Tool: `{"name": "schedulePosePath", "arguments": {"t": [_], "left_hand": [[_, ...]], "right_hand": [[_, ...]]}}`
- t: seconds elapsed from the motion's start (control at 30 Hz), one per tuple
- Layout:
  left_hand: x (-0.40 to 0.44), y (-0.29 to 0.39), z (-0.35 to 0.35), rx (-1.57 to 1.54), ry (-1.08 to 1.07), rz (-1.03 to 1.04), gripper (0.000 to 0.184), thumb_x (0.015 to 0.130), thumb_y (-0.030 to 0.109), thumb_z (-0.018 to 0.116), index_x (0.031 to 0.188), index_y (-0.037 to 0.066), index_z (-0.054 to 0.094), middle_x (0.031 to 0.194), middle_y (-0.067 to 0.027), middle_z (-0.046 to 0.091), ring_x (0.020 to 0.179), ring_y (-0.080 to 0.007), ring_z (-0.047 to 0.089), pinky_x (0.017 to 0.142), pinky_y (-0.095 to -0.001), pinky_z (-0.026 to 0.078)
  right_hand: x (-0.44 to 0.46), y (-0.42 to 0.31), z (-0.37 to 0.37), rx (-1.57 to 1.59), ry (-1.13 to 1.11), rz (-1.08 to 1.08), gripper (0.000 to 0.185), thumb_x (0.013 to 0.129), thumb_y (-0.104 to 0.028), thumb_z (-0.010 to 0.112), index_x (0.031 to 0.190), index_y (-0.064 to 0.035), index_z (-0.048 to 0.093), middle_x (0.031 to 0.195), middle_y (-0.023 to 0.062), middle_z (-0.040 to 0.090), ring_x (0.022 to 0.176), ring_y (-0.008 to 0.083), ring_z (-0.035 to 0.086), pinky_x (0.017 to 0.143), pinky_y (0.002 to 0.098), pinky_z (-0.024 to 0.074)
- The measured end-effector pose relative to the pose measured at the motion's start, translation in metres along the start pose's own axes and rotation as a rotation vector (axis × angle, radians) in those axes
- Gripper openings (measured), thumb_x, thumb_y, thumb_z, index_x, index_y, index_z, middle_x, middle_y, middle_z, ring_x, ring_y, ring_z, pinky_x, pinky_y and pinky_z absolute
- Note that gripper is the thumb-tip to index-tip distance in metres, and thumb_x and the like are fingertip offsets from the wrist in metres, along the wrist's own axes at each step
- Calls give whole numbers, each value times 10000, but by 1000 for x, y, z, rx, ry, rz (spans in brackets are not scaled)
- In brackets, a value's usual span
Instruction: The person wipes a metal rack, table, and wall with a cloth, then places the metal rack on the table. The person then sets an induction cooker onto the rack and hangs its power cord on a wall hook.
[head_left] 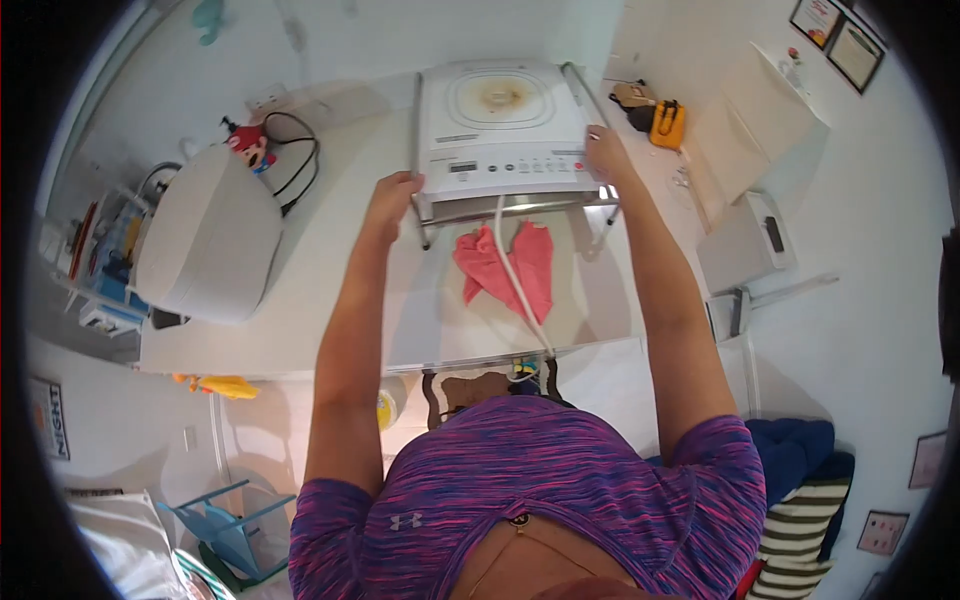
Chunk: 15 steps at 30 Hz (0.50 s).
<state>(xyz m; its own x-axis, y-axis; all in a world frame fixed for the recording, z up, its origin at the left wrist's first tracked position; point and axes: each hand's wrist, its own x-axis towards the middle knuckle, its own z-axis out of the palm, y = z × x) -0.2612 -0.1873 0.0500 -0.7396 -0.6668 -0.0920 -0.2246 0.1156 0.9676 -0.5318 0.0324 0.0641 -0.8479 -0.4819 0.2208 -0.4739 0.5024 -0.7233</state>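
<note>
A white induction cooktop with a brown stain in its ring rests on a metal rack near the wall. My left hand is closed at the rack's and cooktop's left front corner; whether it grips one or both I cannot make out. On the right edge, my right hand is closed around the cooktop's side. A pink cloth lies crumpled on the white table just in front of the rack. Across the cloth, a white cord runs from under the cooktop over the table's front edge.
At the left on the table stands a large white rounded appliance, with a red-capped figure and a black cord behind it. A yellow bag sits beyond the right side. A blue stool is at lower left.
</note>
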Motion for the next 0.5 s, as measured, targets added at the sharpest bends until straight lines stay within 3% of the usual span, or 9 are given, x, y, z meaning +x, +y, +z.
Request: {"name": "schedulePosePath", "arguments": {"t": [0.1,0.17,0.27,0.3,0.33,0.4,0.43,0.5], "left_hand": [[-3,5,2,-163,-15,-26,264,850,187,510,1002,-22,567,849,-52,576,739,-147,494,672,-287,394],[-4,4,2,-135,21,-98,235,859,188,502,991,-1,546,824,-39,556,738,-132,479,664,-264,383],[4,-11,-4,-252,-90,-112,215,874,252,512,980,66,528,786,10,503,764,-112,479,711,-287,406],[-1,-5,0,-253,-95,-112,215,874,252,512,980,66,528,786,10,503,764,-112,479,711,-287,406],[-11,6,4,-267,-53,-135,213,872,257,520,982,75,523,792,13,504,777,-106,475,696,-285,401],[-17,10,6,-282,-7,-159,211,871,263,528,984,85,518,798,16,505,790,-100,471,682,-284,395],[-16,7,3,-271,-22,-152,203,858,250,546,981,90,521,810,19,511,797,-97,471,676,-281,389],[-10,2,1,-261,-32,-131,199,845,238,563,978,96,525,822,22,516,804,-94,470,670,-277,382]], "right_hand": [[12,9,-9,9,-64,-70,194,763,-77,468,878,11,598,763,248,593,689,357,582,639,412,456],[19,7,-23,44,-368,-63,176,821,-102,462,891,22,566,746,135,588,692,183,554,606,304,458],[26,-3,-40,131,-490,78,216,840,-136,487,957,19,583,812,68,588,737,130,548,627,265,459],[6,-26,-59,156,-443,110,284,857,-179,503,1057,7,579,905,49,596,770,108,539,682,248,460],[-1,-28,-64,154,-441,112,284,857,-179,503,1057,7,579,905,49,596,770,108,539,682,248,460],[-12,-27,-72,475,-162,-17,299,837,-171,497,1040,29,588,882,115,620,785,197,579,715,305,465],[-17,-20,-74,475,-162,-22,299,837,-171,497,1040,29,588,882,115,620,785,197,579,715,305,465],[-25,4,-76,307,95,-127,341,845,-198,510,1094,31,557,954,140,614,896,216,578,818,296,441]]}}
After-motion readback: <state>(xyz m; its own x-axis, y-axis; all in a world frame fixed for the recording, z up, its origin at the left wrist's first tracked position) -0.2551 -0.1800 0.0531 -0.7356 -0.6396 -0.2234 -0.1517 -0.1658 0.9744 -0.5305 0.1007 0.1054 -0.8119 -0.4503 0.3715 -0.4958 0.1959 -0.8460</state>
